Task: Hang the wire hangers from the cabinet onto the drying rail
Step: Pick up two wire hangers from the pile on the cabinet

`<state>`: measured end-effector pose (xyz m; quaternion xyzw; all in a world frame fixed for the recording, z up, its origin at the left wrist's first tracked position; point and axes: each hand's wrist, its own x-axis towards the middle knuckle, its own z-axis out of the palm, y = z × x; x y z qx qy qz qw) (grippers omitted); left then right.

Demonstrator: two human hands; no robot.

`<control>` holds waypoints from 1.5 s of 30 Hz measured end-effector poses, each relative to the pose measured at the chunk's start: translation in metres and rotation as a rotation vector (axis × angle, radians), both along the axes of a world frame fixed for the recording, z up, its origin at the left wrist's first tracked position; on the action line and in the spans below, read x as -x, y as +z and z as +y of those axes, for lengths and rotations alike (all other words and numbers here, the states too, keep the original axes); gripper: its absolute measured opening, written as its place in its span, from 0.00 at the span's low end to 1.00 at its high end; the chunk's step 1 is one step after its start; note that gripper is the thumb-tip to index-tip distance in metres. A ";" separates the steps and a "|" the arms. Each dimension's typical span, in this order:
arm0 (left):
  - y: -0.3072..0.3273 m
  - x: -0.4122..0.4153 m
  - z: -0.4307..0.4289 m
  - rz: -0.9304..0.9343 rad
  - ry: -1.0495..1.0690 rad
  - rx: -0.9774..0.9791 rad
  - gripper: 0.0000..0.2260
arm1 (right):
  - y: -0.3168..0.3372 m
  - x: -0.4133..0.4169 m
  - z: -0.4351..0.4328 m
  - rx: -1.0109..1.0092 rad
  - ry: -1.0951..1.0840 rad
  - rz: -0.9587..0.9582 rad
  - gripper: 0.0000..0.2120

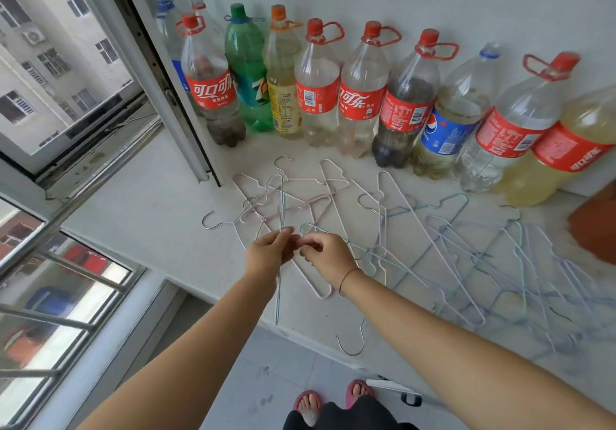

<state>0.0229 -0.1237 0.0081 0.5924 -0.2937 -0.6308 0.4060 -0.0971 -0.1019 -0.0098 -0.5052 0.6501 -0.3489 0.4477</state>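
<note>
Head view: at nine o'clock the open window frame [173, 89] juts over the cabinet top [150, 216], crowding that side. The left hand [270, 253] pinches a green wire hanger [281, 216] standing on edge; the right hand [325, 253] pinches wire beside it. Tangled wire hangers [466, 246] sprawl toward three o'clock, some overhanging the front edge, below the bottles [360, 96].

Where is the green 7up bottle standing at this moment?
In the head view, the green 7up bottle stands upper left, in the bottle row against the wall, between a Coca-Cola bottle and a yellow-labelled bottle.
</note>
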 end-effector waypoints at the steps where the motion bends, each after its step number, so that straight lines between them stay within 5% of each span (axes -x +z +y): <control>1: 0.001 -0.007 -0.002 -0.002 0.023 -0.001 0.05 | -0.002 0.002 -0.002 -0.011 -0.025 0.002 0.09; 6: 0.010 -0.056 -0.005 -0.158 0.138 0.011 0.05 | -0.013 -0.010 -0.026 -0.036 -0.114 0.029 0.06; 13: 0.022 -0.128 0.005 -0.227 0.289 0.006 0.06 | -0.039 -0.072 -0.069 -0.093 0.067 0.276 0.07; 27: 0.004 -0.182 0.024 -0.154 0.388 -0.021 0.06 | -0.060 -0.123 -0.088 -0.095 0.200 0.807 0.09; 36: 0.003 -0.175 0.018 -0.155 0.394 -0.022 0.08 | -0.039 -0.106 -0.076 -0.050 -0.037 0.370 0.02; 45: 0.022 -0.159 0.037 -0.123 0.477 0.042 0.06 | 0.003 -0.055 -0.070 0.133 -0.103 0.170 0.11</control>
